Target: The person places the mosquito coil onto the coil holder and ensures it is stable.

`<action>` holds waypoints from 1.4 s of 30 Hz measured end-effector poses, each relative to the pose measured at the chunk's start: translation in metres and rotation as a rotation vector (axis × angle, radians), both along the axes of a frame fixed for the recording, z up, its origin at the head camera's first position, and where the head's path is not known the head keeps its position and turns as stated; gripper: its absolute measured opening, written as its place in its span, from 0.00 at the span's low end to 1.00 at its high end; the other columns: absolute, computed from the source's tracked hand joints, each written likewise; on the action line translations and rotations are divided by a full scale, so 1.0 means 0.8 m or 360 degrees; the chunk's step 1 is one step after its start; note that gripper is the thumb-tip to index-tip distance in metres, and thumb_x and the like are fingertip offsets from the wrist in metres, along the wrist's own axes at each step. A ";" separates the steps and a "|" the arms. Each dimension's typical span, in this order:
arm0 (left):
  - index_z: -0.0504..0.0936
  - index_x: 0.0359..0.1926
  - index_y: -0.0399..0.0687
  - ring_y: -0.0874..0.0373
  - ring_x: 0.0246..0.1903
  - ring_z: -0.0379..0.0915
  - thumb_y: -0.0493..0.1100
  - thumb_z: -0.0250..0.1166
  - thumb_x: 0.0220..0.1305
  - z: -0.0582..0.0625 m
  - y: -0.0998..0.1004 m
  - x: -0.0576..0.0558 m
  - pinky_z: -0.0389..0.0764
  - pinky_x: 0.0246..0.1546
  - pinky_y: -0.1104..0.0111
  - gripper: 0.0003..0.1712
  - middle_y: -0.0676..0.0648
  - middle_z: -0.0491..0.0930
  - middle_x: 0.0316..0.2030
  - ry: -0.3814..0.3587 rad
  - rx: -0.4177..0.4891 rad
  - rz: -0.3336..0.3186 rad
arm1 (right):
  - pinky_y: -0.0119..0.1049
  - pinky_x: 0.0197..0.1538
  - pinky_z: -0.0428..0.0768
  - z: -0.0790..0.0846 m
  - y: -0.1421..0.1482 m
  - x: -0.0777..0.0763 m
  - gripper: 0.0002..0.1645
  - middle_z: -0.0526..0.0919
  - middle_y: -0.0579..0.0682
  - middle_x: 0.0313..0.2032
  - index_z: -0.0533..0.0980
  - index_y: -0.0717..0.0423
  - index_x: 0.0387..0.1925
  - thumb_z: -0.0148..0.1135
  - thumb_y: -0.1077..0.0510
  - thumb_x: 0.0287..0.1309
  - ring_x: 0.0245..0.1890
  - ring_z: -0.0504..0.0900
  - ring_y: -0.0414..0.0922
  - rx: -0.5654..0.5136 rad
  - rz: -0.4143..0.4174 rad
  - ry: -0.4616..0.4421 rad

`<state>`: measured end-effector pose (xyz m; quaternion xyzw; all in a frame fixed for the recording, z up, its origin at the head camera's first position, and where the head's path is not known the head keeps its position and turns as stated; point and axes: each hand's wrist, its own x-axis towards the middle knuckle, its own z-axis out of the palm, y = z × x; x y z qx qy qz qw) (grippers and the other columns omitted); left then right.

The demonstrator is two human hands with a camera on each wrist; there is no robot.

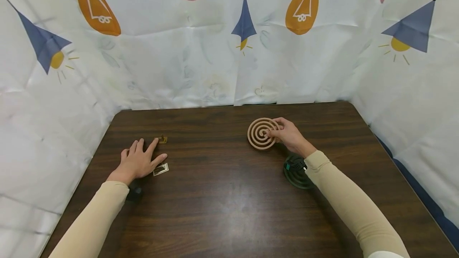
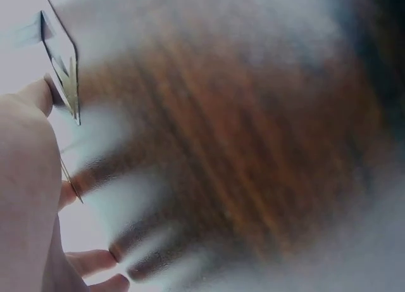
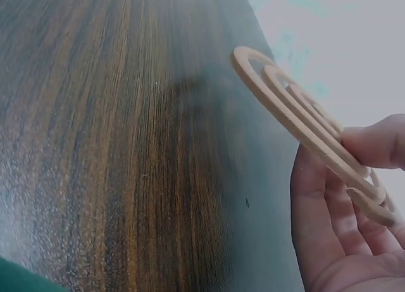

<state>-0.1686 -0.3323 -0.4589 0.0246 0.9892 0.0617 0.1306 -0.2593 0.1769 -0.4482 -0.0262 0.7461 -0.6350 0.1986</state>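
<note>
My right hand [image 1: 291, 135] pinches a tan mosquito coil [image 1: 261, 145] between thumb and fingers. In the right wrist view the coil [image 3: 285, 118] is tilted, the thumb on one face and fingers behind it. Below the right wrist a dark green mosquito coil [image 1: 299, 181] lies on the table, partly hidden by the sleeve and a small black device. On the other side, my left hand [image 1: 134, 164] is spread low over the table. Its index fingertip is at a small gold metal coil stand [image 1: 163, 140]. The thumb is close above a silver-coloured metal plate [image 1: 161, 169] with a cut-out.
The dark wood-grain table [image 1: 215, 194] has rounded far corners. White printed fabric [image 1: 211, 63] hangs behind it and on both sides. A small black device [image 1: 134, 194] shows beneath the left sleeve.
</note>
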 end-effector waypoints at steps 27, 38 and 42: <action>0.48 0.83 0.46 0.18 0.75 0.42 0.79 0.41 0.73 0.002 0.003 -0.004 0.50 0.65 0.24 0.55 0.22 0.44 0.78 -0.0003 0.0013 -0.0012 | 0.36 0.46 0.88 0.005 -0.012 0.002 0.34 0.82 0.54 0.48 0.60 0.59 0.73 0.60 0.64 0.72 0.38 0.88 0.39 -0.0175 -0.0033 -0.0089; 0.47 0.83 0.46 0.18 0.75 0.41 0.79 0.41 0.73 0.001 0.005 -0.009 0.50 0.66 0.24 0.55 0.22 0.43 0.78 -0.0018 0.0003 -0.0017 | 0.38 0.44 0.89 0.001 -0.018 -0.002 0.34 0.83 0.52 0.47 0.63 0.58 0.71 0.66 0.61 0.69 0.35 0.89 0.41 -0.0169 -0.0034 -0.0088; 0.47 0.83 0.46 0.18 0.75 0.41 0.79 0.41 0.73 0.002 0.007 -0.010 0.50 0.66 0.24 0.55 0.22 0.43 0.78 -0.0025 -0.0006 -0.0027 | 0.37 0.43 0.89 0.002 -0.020 -0.004 0.32 0.84 0.50 0.44 0.66 0.60 0.69 0.67 0.60 0.69 0.34 0.89 0.41 -0.0150 -0.0020 -0.0084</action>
